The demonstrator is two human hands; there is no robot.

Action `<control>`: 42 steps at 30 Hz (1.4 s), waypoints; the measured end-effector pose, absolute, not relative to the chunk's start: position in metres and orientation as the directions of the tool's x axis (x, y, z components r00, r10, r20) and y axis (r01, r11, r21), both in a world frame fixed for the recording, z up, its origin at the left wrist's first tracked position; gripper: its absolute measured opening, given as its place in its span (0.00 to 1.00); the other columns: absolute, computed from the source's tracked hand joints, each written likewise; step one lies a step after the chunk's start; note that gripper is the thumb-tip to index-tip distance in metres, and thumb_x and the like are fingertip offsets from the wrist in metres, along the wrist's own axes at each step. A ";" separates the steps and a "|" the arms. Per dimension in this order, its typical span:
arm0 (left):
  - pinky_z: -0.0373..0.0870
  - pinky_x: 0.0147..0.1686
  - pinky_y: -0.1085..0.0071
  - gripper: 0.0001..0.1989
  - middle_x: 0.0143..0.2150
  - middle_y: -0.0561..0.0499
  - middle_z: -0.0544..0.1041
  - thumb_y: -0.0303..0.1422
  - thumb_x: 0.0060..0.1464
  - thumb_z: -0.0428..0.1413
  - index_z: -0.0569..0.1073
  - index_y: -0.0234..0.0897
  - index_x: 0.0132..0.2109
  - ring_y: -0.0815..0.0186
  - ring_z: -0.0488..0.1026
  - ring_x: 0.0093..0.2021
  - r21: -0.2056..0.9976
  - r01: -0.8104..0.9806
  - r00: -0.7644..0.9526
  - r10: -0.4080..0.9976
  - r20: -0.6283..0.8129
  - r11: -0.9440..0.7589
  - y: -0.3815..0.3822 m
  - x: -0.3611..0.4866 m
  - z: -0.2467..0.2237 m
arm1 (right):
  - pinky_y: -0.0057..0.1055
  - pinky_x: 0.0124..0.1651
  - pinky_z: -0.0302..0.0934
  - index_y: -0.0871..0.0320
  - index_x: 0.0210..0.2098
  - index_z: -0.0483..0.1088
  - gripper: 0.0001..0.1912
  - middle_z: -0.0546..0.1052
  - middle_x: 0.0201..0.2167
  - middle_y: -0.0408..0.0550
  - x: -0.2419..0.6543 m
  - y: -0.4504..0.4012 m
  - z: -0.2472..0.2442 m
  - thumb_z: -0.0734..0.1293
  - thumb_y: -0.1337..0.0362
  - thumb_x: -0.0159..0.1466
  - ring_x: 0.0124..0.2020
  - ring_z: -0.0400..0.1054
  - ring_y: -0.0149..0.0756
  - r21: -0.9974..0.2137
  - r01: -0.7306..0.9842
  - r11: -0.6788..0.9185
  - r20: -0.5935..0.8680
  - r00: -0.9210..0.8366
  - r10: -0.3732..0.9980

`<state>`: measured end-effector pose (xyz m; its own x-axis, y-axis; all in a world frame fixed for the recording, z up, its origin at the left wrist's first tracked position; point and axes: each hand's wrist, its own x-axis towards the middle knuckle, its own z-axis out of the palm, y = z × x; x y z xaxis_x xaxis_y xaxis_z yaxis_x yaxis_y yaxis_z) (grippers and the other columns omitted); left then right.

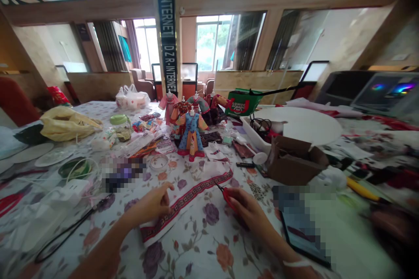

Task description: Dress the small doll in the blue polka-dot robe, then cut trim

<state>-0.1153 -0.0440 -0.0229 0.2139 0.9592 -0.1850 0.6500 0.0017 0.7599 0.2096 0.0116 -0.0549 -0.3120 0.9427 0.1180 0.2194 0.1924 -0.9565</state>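
My left hand (149, 205) lies at the upper edge of a white fabric strip with red embroidered trim (186, 200), its fingers extended across the cloth. My right hand (245, 211) grips small red-handled scissors (227, 198), whose tips reach the far end of the trim. The strip rests on a floral tablecloth (203, 244) between my hands. Part of the strip lies under my left hand.
Several costumed dolls (190, 133) stand at the table's centre among craft supplies. A brown cardboard box (294, 161) and a white plastic tray (258, 133) sit to the right. A pixelated dark device (303, 226) lies near my right forearm.
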 end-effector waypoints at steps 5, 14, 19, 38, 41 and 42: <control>0.57 0.28 0.75 0.18 0.26 0.60 0.64 0.27 0.44 0.60 0.65 0.39 0.43 0.72 0.60 0.27 0.917 0.399 0.445 0.874 -0.194 0.001 -0.042 -0.107 -0.020 | 0.26 0.22 0.57 0.57 0.40 0.73 0.26 0.75 0.27 0.44 0.206 0.012 -0.056 0.74 0.47 0.49 0.21 0.65 0.30 -0.977 -0.162 -0.135 -0.103 -0.193 0.976; 0.60 0.32 0.76 0.16 0.35 0.55 0.68 0.33 0.44 0.66 0.69 0.37 0.38 0.75 0.64 0.30 0.964 -0.227 0.386 0.922 -0.040 0.137 -0.031 -0.046 -0.019 | 0.25 0.25 0.61 0.59 0.30 0.68 0.21 0.75 0.27 0.47 0.176 -0.016 -0.038 0.75 0.50 0.50 0.27 0.70 0.34 -0.916 -0.187 -0.356 -0.237 -0.464 0.853; 0.62 0.31 0.76 0.20 0.33 0.54 0.72 0.35 0.45 0.66 0.71 0.39 0.46 0.72 0.68 0.31 0.991 -0.116 0.559 0.829 0.011 0.066 -0.030 -0.029 -0.012 | 0.29 0.29 0.63 0.57 0.29 0.65 0.19 0.69 0.22 0.40 0.161 -0.014 -0.030 0.72 0.49 0.52 0.24 0.66 0.32 -0.954 -0.157 -0.257 -0.174 -0.410 0.895; 0.61 0.56 0.58 0.25 0.49 0.45 0.78 0.33 0.41 0.64 0.75 0.36 0.50 0.54 0.71 0.52 0.806 0.401 0.061 0.891 0.450 -0.434 0.154 -0.140 0.091 | 0.34 0.39 0.59 0.56 0.38 0.77 0.13 0.79 0.38 0.56 0.195 0.019 -0.009 0.67 0.68 0.53 0.40 0.72 0.50 -0.252 0.869 0.425 -0.134 -0.466 0.874; 0.69 0.47 0.61 0.19 0.36 0.48 0.80 0.33 0.42 0.62 0.77 0.34 0.44 0.58 0.75 0.40 0.845 0.353 0.080 0.913 0.399 -0.401 0.153 -0.134 0.088 | 0.35 0.38 0.59 0.55 0.36 0.78 0.11 0.79 0.36 0.57 0.194 0.028 0.012 0.68 0.68 0.54 0.37 0.73 0.50 -0.266 0.850 0.455 -0.010 -0.474 0.880; 0.71 0.43 0.63 0.18 0.33 0.49 0.79 0.34 0.42 0.62 0.77 0.33 0.43 0.60 0.75 0.36 0.862 0.332 0.083 0.922 0.378 -0.384 0.151 -0.132 0.086 | 0.34 0.36 0.60 0.54 0.35 0.79 0.10 0.80 0.33 0.55 0.192 0.034 0.022 0.69 0.68 0.53 0.35 0.73 0.49 -0.308 0.832 0.462 0.034 -0.475 0.879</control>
<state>-0.1317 0.1506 0.0860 0.0833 0.9219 0.3783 0.3317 -0.3836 0.8619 0.1922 0.0343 0.0218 -0.4753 0.8791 0.0343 0.8318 0.4618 -0.3081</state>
